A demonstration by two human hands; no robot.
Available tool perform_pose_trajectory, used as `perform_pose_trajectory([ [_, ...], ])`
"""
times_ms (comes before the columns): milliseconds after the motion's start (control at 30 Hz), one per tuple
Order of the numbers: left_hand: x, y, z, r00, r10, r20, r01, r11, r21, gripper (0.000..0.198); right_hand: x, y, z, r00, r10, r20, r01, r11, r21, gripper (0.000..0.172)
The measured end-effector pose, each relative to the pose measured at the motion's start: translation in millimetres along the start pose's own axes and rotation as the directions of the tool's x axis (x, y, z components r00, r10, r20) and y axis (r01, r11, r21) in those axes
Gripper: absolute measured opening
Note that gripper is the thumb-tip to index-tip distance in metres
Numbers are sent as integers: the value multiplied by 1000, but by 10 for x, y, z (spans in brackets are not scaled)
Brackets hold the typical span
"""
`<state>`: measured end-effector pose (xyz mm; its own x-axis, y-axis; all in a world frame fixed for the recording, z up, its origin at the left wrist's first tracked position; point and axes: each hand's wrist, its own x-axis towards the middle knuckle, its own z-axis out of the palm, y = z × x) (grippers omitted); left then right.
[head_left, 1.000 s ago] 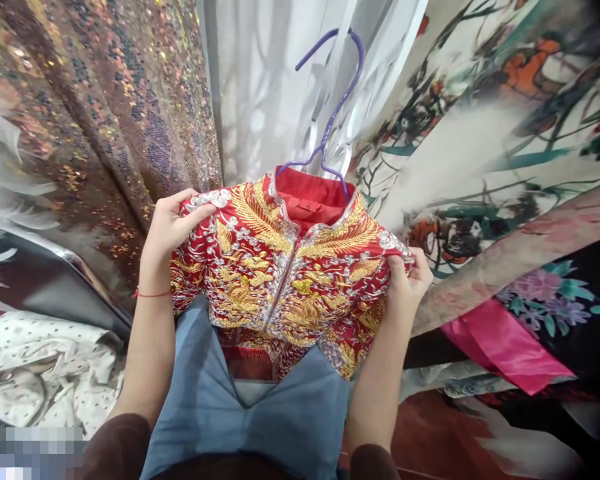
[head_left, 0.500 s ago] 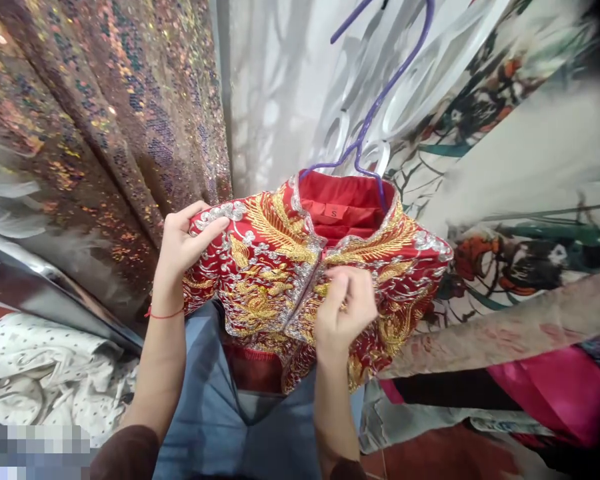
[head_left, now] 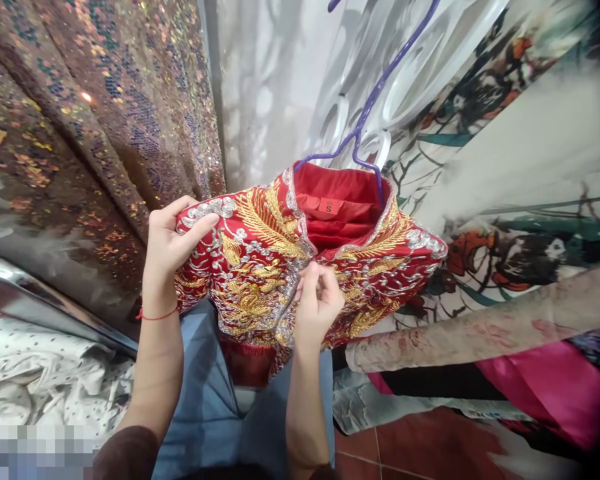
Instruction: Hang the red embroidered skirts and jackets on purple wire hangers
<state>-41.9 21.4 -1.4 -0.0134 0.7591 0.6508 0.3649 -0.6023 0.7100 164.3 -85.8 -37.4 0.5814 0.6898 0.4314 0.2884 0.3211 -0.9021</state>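
A red jacket (head_left: pixel 253 290) with gold and silver embroidery hangs on a purple hanger (head_left: pixel 373 100), its stand-up collar facing up. Inside the neck shows a red label (head_left: pixel 329 207) marked S. My left hand (head_left: pixel 167 240) grips the shoulder at the left, thumb on top of the silver trim. At the front opening just below the collar, my right hand (head_left: pixel 320 307) pinches the jacket's edge with thumb and fingers together. Whether a zipper pull or fastener sits between those fingertips is hidden.
Sequined fabric (head_left: pixel 145 87) hangs at the left, above a shiny metal bar (head_left: pixel 45 287). A white dotted cloth (head_left: pixel 45 373) lies bunched at lower left. Printed fabric (head_left: pixel 520 220) and a pink cloth (head_left: pixel 550 387) are at the right, over red floor tiles (head_left: pixel 405 447).
My right hand has moved left and slightly up, from over the jacket's front to its opening below the collar. My left hand keeps its hold on the shoulder. The view has shifted slightly.
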Motion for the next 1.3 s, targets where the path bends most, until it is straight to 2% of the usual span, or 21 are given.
perform_pose_trajectory([
  [233,7,4,-22,999,-3,-36,3,1000,24,30,-435,620,-49,982,177,68,-171,981,-95,37],
  [333,-1,61,41,993,71,-97,-63,994,89,22,-610,910,-90,961,260,99,-243,958,-154,40],
  [400,-121,113,146,957,180,-228,-143,975,170,35,-687,1092,-97,943,302,143,-279,947,-161,41],
  [467,-367,137,301,875,268,-402,-175,952,252,47,-732,1252,-77,920,337,197,-316,940,-130,41],
  [533,-689,108,486,820,276,-501,-153,950,272,39,-758,1386,-41,897,378,228,-365,926,-100,41],
  [567,-851,72,579,852,238,-466,-124,957,261,32,-770,1443,-23,887,399,231,-387,917,-96,40],
  [600,-999,26,668,905,199,-375,-106,961,254,26,-783,1493,-9,879,417,231,-405,909,-101,39],
  [667,-1224,-84,823,989,90,-120,-63,975,215,23,-808,1568,4,866,443,231,-426,897,-122,37],
  [700,-1298,-142,887,999,39,31,-44,978,206,24,-819,1593,4,862,451,232,-431,892,-134,37],
  [767,-1385,-253,993,957,-64,284,-2,974,226,27,-832,1620,1,853,465,237,-440,885,-153,37],
  [833,-1431,-351,1082,890,-168,425,40,955,295,33,-840,1627,2,845,475,244,-444,879,-172,37],
  [933,-1502,-462,1197,819,-301,488,95,910,403,37,-862,1642,22,835,492,248,-447,868,-215,37],
  [1033,-1592,-520,1279,783,-379,493,136,878,459,39,-909,1706,49,819,521,239,-452,844,-289,37],
  [1100,-1642,-543,1299,778,-419,468,186,865,466,35,-951,1774,63,792,555,253,-457,815,-356,37],
  [1200,-1681,-600,1266,793,-464,394,260,843,471,24,-1021,1874,63,723,630,285,-458,745,-485,38],
  [1300,-1674,-710,1156,816,-498,293,319,811,491,20,-1059,1933,24,692,689,217,-431,634,-642,34],
])
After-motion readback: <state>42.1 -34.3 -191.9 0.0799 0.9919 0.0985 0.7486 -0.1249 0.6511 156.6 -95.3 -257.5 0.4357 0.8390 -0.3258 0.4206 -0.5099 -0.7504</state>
